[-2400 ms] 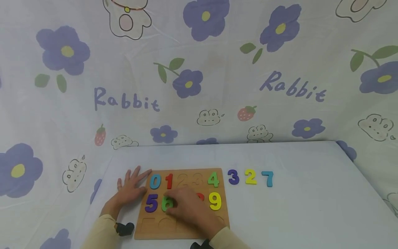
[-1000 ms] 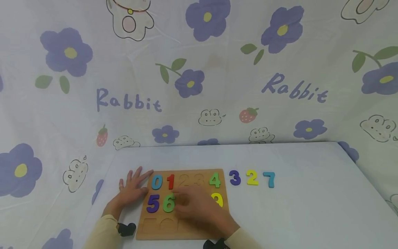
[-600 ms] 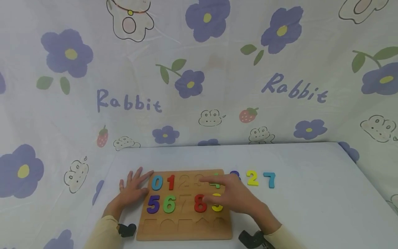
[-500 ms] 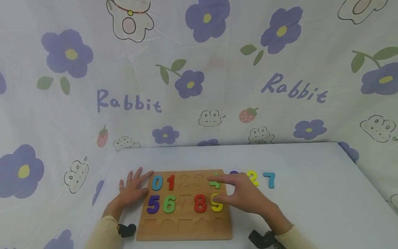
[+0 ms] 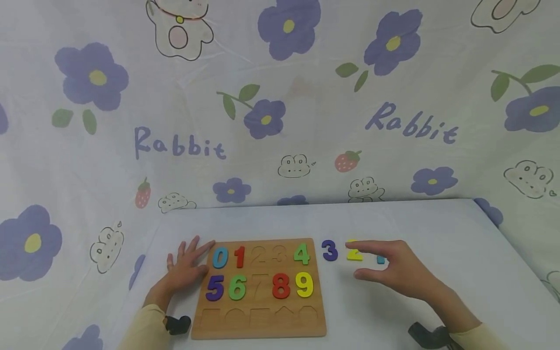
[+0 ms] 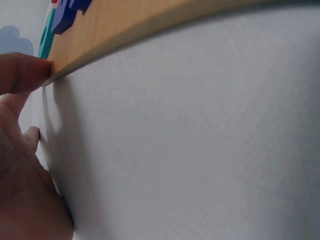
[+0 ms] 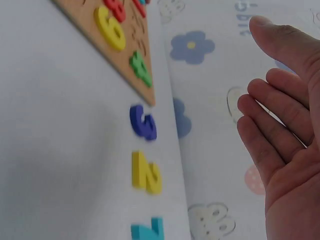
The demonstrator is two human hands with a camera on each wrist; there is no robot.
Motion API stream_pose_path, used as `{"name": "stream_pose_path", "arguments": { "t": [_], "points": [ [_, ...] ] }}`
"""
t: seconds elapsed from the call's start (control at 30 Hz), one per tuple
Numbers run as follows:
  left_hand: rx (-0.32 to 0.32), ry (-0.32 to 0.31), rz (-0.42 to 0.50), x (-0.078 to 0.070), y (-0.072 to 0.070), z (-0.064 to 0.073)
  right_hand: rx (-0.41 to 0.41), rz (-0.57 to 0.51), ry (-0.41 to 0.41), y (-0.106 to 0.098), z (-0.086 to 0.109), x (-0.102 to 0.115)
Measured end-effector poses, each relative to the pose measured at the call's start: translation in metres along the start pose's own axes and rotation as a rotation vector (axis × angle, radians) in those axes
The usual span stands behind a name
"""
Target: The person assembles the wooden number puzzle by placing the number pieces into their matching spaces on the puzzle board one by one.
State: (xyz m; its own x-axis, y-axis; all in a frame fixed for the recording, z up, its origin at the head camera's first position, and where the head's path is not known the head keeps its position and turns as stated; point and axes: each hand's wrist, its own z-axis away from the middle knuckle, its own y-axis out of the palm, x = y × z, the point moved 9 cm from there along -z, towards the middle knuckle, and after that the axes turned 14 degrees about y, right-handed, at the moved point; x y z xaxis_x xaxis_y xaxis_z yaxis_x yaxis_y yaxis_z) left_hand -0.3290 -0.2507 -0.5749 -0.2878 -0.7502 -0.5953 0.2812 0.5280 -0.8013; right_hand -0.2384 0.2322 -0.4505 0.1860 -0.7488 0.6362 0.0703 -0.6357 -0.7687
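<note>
A wooden number puzzle board (image 5: 258, 316) lies on the white table. My left hand (image 5: 185, 270) rests at its left edge with fingers spread; in the left wrist view the thumb (image 6: 25, 73) touches the board's side. Right of the board my right hand (image 5: 400, 270) hovers over the table, thumb and fingers apart, nothing between them. It overlaps the yellow number 2 (image 5: 355, 256) and mostly hides the blue number 7 (image 5: 381, 260) in the head view. The purple number 3 (image 5: 330, 250) lies nearest the board. All three loose numbers show in the right wrist view.
Seated in the board are several coloured numbers, among them the green 4 (image 5: 301, 254), red 8 (image 5: 281, 286) and yellow 9 (image 5: 304, 285). Bare recesses for 2, 3 and 7 show, above a bottom row of bare recesses. A flowered cloth (image 5: 323, 121) hangs behind the table (image 5: 459, 253).
My right hand has left the number 6 area, its fingers spreading, and moved right across the board to above the loose 2 and 7. My left hand stays at the board's edge.
</note>
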Motion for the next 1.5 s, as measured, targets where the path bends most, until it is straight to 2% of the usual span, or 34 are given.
{"name": "stream_pose_path", "arguments": {
  "t": [0.1,0.33,0.53,0.7,0.77,0.87,1.07,1.1,1.17,1.3,1.5],
  "points": [
    [-0.003,0.006,0.009,-0.001,0.001,0.0,-0.009,0.011,0.025,-0.01,0.004,-0.016],
    [-0.073,0.066,0.026,0.006,0.003,0.0,-0.038,0.052,0.062,-0.028,0.01,-0.052],
    [-0.057,0.06,0.047,0.006,0.002,0.0,-0.095,0.084,0.072,-0.042,0.014,-0.077],
    [-0.038,0.038,0.014,0.009,0.004,0.0,-0.115,0.104,0.098,-0.045,0.011,-0.092],
    [-0.018,0.02,0.021,0.004,0.002,0.001,-0.12,0.103,0.104,-0.045,0.009,-0.096],
    [0.009,-0.008,0.027,-0.002,0.001,0.003,-0.119,0.093,0.109,-0.044,0.006,-0.101],
    [-0.011,0.006,0.013,0.004,0.002,0.0,-0.125,0.093,0.107,-0.033,-0.003,-0.111],
    [-0.03,0.02,0.008,0.006,0.003,0.0,-0.124,0.088,0.111,-0.03,-0.005,-0.114],
    [-0.026,0.017,0.024,0.002,0.001,0.001,-0.109,0.071,0.123,-0.024,-0.009,-0.119],
    [-0.064,0.056,0.038,0.001,-0.001,0.003,-0.066,0.052,0.158,-0.013,-0.018,-0.127],
    [-0.044,0.035,0.032,0.001,-0.001,0.002,-0.021,0.063,0.206,0.0,-0.027,-0.138]
  ]
}}
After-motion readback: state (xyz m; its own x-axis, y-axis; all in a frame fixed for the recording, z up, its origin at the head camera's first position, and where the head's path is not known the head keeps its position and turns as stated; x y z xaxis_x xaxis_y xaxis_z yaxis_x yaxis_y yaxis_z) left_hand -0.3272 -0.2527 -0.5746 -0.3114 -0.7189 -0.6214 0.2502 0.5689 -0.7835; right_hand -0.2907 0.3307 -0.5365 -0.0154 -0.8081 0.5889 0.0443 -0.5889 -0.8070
